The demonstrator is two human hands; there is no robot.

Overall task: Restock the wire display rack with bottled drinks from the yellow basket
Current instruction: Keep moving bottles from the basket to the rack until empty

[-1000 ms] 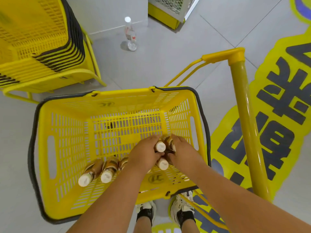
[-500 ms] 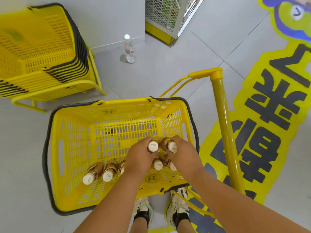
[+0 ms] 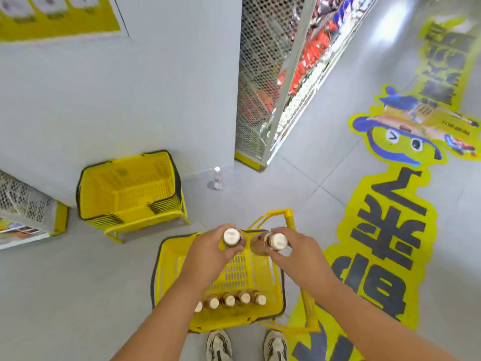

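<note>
1. Current step: carrying stock from basket to rack. Both hands are raised above the yellow basket [image 3: 182,261], each with a load.
2. Left hand [image 3: 210,252]: fingers curled round a brown bottle [image 3: 231,237] with a white cap, gripped below the neck, cap pointing at the camera.
3. Right hand [image 3: 299,252]: fingers wrapped round a second capped bottle [image 3: 277,241]. A further brown bottle body appears just beside it; whether the hand holds one or two cannot be determined.
4. Remaining stock: a row of bottles [image 3: 229,300] lies on the basket floor at the near wall, caps toward the person. The basket stands on the floor at 6 o'clock, directly ahead of the shoes [image 3: 218,345], with its pull handle [image 3: 289,217] raised on the right side.
5. Destination: a wire display rack [image 3: 263,82] stands at 1 o'clock, well apart from the basket. Another mesh unit [image 3: 23,201] stands at 9 o'clock. Which one receives the drinks cannot be determined.
6. Next move, as judged: turn toward the rack, keep both grips firm, locate a free shelf slot, and set each bottle upright with the label outward.
7. Obstacles: a clear water bottle [image 3: 218,178] stands on the floor at 12 o'clock, and a stack of nested baskets [image 3: 130,188] at 10 o'clock. Route around both.
</note>
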